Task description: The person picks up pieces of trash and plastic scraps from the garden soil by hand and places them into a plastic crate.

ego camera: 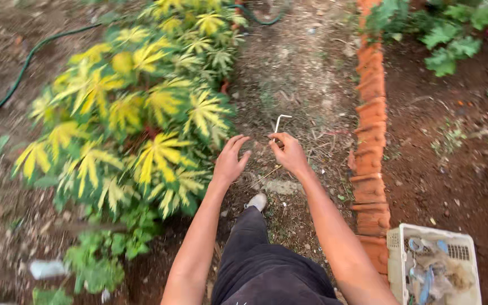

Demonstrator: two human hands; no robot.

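Observation:
My right hand [289, 153] pinches a thin pale bent stick [278, 125] whose hooked top rises above the fingers and whose lower end slants down to the left. My left hand [230, 161] is raised beside it, fingers spread and curved, holding nothing. Both hands hover over a dirt path [295, 73], just right of a bush with yellow-and-green variegated leaves [136, 113]. My dark trouser leg [255, 254] and a grey shoe [257, 201] show below.
A line of orange scalloped edging tiles [370, 141] borders the path on the right, with red soil and green plants beyond. A white plastic basket [433, 265] with bits inside sits at the lower right. A green hose [24, 68] curves at the upper left.

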